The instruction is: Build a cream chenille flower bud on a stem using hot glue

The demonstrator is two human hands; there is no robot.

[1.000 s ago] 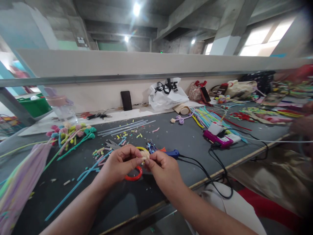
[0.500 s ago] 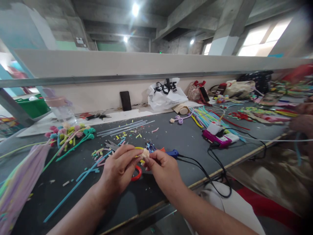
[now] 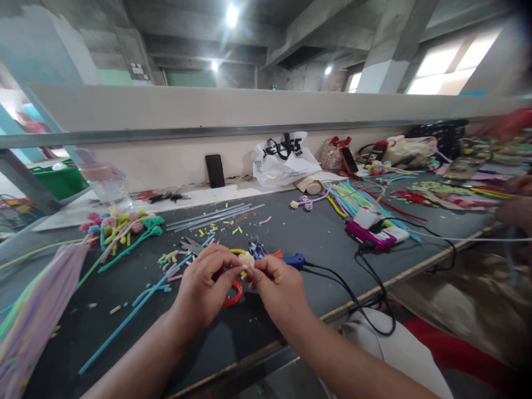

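Note:
A small cream fuzzy piece (image 3: 246,260) is pinched between my two hands, above the dark table. My left hand (image 3: 203,285) grips its left side with thumb and fingers. From the right, my right hand (image 3: 280,285) closes on the same piece; the fingertips partly hide it. Just under and beside my hands lie scissors, with a red handle loop (image 3: 234,293) and open blades (image 3: 191,245). A blue-handled tool (image 3: 294,260) with a black cable lies just beyond my right hand.
Coloured fuzzy stems (image 3: 124,224) and cut bits lie left. Behind are a bottle (image 3: 103,183), a phone (image 3: 214,170) and a white bag (image 3: 285,160). A purple device (image 3: 369,235) with cables sits right. Another person's hand (image 3: 515,210) is at far right.
The fingers of my left hand have shifted slightly on the cream piece, and more of it shows. The whole view has moved a little.

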